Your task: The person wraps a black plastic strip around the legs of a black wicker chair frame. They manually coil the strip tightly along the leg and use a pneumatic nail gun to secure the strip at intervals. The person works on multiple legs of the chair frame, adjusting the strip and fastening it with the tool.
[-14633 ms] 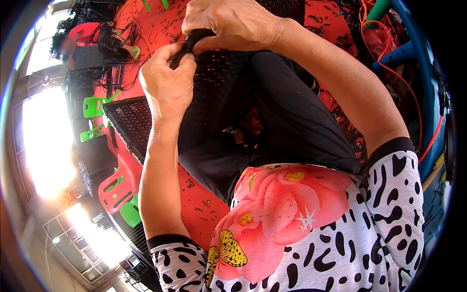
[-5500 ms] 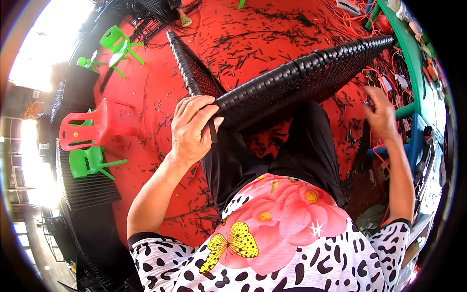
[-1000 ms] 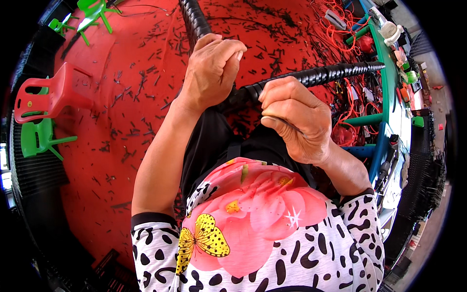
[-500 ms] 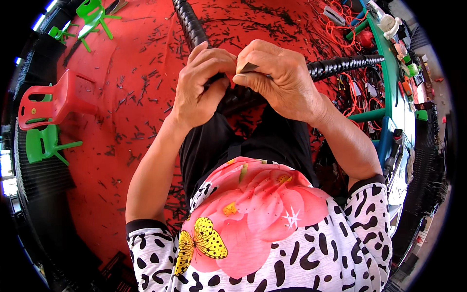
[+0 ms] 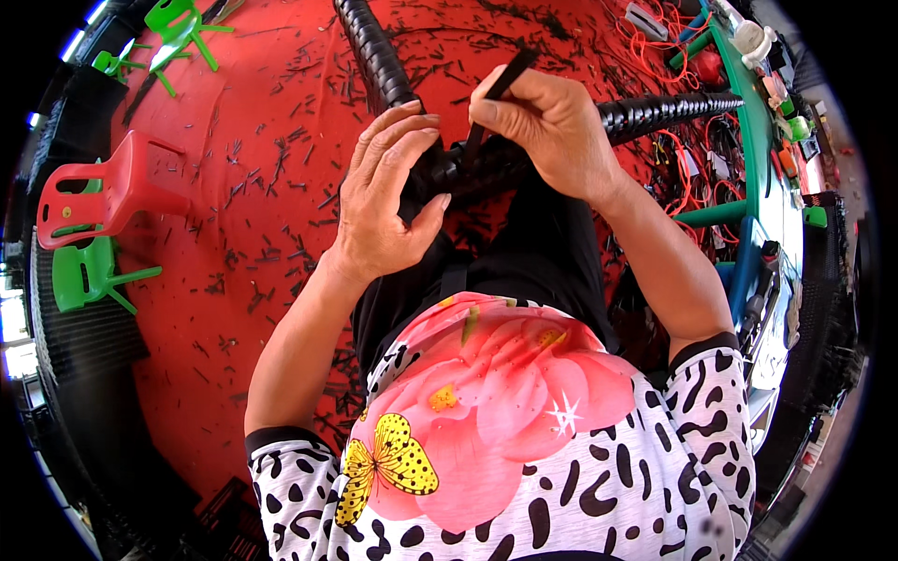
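Between my thumb and fingers, my right hand (image 5: 547,126) pinches a flat black strip (image 5: 511,75) whose upper end sticks up past my fingers. Its lower part runs down toward a black wrapped frame (image 5: 440,173) over my lap. My left hand (image 5: 393,192) has its fingers stretched and thumb apart, beside the frame's joint; nothing shows in it. From the joint one wrapped bar (image 5: 369,47) reaches away to the far left. Another wrapped bar (image 5: 678,114) extends right, its overlapping black bands visible. The joint is partly hidden by my hands.
Short black offcuts (image 5: 267,159) litter the red floor (image 5: 187,393). On the left stand a red plastic chair (image 5: 122,192) and green chairs (image 5: 84,276). A green-framed table (image 5: 748,159) with tools is at the right, near tangled orange cords (image 5: 645,47).
My hands have moved apart. My left hand has opened its fingers, and my right hand has lifted the black strip so that more of it shows.
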`<state>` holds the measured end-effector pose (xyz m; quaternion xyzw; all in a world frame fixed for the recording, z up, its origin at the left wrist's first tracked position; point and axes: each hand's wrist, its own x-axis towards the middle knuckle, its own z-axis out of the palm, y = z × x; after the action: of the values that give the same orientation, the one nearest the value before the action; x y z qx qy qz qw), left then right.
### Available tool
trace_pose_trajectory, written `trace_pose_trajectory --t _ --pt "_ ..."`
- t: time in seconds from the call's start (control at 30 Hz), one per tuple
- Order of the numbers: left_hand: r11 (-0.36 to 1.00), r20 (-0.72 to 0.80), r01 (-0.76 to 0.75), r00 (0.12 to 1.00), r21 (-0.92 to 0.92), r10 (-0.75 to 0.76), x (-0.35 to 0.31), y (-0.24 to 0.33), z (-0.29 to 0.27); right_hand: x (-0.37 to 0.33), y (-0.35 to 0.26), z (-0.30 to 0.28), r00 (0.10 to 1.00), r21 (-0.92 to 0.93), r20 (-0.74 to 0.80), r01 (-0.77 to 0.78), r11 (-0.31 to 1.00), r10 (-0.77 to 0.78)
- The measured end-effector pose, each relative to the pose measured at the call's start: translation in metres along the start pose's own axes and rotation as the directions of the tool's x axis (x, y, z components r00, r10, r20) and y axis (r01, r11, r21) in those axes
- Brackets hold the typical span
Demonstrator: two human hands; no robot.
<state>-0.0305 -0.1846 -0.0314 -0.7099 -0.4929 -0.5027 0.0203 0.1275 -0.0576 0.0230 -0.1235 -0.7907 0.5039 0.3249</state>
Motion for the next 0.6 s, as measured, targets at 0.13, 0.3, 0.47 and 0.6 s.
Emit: trace_pose_trajectory --t 0.13,0.3,0.47,0.6 --pt "0.989 0.017 -0.046 0.999 0.139 0.044 -0.003 -0.004 0.004 0.011 0.012 -0.007 0.999 0.0 0.022 -0.05 0.999 0.05" --pt "0.984 0.053 -0.046 0.998 0.173 0.037 0.003 -0.005 0.004 0.015 0.022 -0.012 0.993 0.062 0.047 -0.109 0.992 0.106" --pt "0.979 0.094 -0.05 0.995 0.198 0.032 0.007 -0.008 0.0 0.026 0.036 -0.018 0.963 0.068 0.196 -0.202 0.977 0.186" --pt "0.953 0.065 -0.089 0.995 0.289 0.074 0.018 -0.005 0.003 0.021 0.033 -0.014 0.988 -0.008 0.123 -0.092 0.996 0.093"
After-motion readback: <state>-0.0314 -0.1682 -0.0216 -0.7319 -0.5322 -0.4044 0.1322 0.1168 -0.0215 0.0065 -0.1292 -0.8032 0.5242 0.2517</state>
